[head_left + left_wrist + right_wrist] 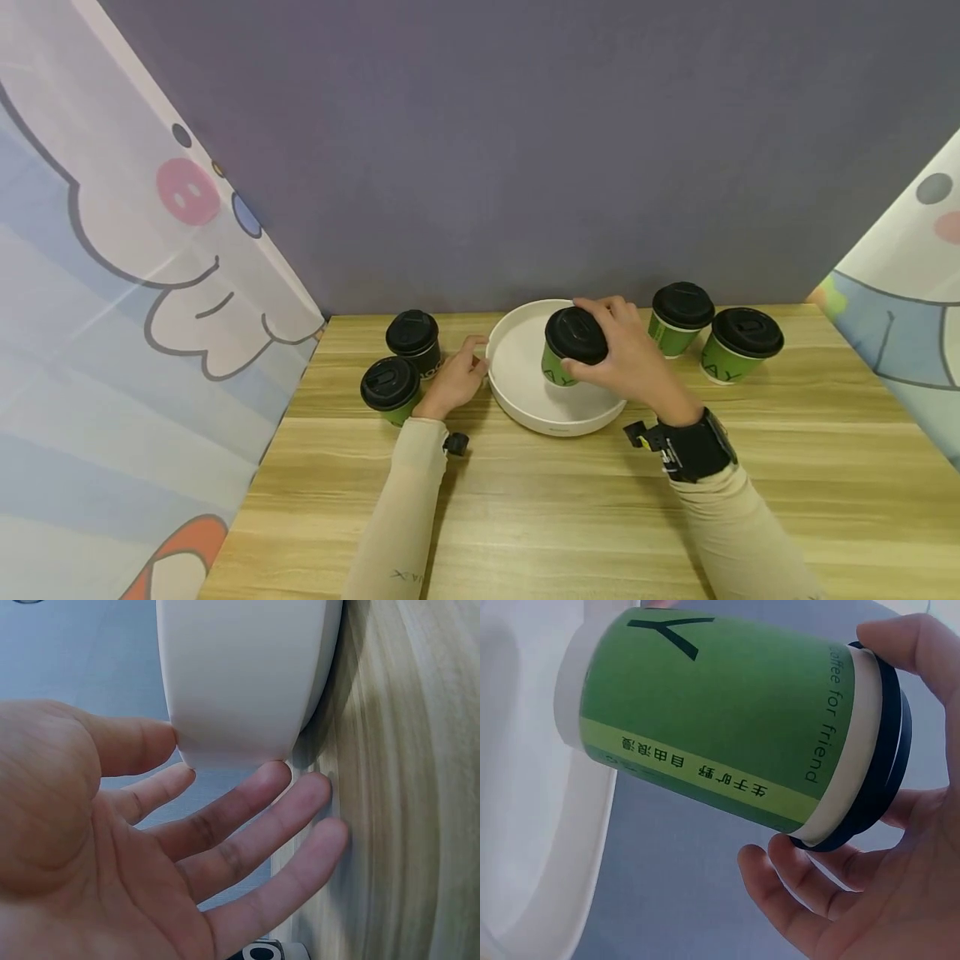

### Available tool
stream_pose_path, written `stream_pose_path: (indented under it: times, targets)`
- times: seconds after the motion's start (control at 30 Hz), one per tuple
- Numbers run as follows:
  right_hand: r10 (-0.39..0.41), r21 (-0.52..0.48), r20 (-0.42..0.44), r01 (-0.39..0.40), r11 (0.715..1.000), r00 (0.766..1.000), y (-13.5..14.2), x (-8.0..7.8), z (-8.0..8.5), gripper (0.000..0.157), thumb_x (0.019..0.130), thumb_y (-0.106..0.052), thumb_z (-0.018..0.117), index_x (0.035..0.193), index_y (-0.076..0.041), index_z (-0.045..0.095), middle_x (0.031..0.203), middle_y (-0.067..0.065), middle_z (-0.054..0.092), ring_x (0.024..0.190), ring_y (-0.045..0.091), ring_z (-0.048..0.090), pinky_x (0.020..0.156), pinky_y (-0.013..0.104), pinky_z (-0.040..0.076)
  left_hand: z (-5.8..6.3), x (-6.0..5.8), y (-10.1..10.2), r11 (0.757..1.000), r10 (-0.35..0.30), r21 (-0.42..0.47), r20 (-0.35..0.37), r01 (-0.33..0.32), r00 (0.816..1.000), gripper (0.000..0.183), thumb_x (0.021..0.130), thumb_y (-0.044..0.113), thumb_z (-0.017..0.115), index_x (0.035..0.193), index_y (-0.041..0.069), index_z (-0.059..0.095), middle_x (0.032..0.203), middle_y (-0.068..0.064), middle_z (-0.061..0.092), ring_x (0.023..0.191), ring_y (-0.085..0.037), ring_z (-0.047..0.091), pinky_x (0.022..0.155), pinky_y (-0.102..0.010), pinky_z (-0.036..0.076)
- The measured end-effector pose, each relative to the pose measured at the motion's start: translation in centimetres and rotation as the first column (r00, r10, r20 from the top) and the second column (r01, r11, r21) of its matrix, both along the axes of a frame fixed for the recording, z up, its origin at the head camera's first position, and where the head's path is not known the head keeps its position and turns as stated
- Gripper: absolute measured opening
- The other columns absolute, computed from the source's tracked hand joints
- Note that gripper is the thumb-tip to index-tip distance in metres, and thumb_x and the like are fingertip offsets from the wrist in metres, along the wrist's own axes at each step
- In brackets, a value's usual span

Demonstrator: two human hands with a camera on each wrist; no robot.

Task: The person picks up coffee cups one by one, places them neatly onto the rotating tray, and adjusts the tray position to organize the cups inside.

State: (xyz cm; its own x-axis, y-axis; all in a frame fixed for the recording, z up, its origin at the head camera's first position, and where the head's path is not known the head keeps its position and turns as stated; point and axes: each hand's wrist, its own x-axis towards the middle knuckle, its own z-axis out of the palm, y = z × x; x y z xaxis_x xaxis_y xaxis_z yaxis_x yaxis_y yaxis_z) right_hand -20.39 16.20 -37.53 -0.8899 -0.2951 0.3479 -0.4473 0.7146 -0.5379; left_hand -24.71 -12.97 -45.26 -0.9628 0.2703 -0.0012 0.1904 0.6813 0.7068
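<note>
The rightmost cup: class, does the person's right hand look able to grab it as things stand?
Probably not yet: the right hand is holding another cup by its lid and would likely have to release it first, though the rightmost cup stands nearby.

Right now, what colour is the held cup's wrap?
Green wrap with a lighter stripe, clearest in right wrist view.

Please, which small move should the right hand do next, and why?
Probably ease the green coffee cup down to rest on the white round tray: the right hand holds its black lid over the tray, though whether the base touches is unclear.
</note>
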Motion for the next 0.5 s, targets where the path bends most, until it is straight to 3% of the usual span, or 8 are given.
stream_pose_path:
  times: [0.2,0.5]
  targets:
    - [0.010,0.040,-0.002,-0.010,0.999,1.000,-1.5,-0.5,-0.9,0.085,0.080,-0.043,0.084,0.152,-0.013,0.048,0.131,0.019,0.050,0.119,0.038,0.048,0.092,0.058,0.048,0.1,-0.1,0.1,1.000,0.005,0.008,0.014,-0.005,1.000,0.042,0.108,0.020,0.051,0.150,0.016,0.045,0.110,-0.015,0.073,0.091,-0.025,0.069,0.084,-0.042,0.054]
    - [0.036,0.039,0.024,-0.036,0.999,0.999,-3.1,-0.7,-2.0,0.087,0.079,-0.043,0.085,0.152,-0.014,0.048,0.136,0.016,0.048,0.131,0.037,0.042,0.100,0.058,0.047,0.1,0.0,0.1,1.000,0.003,0.017,0.012,-0.004,1.000,0.043,0.108,0.017,0.051,0.150,0.013,0.045,0.109,-0.016,0.073,0.089,-0.025,0.068,0.082,-0.041,0.053]
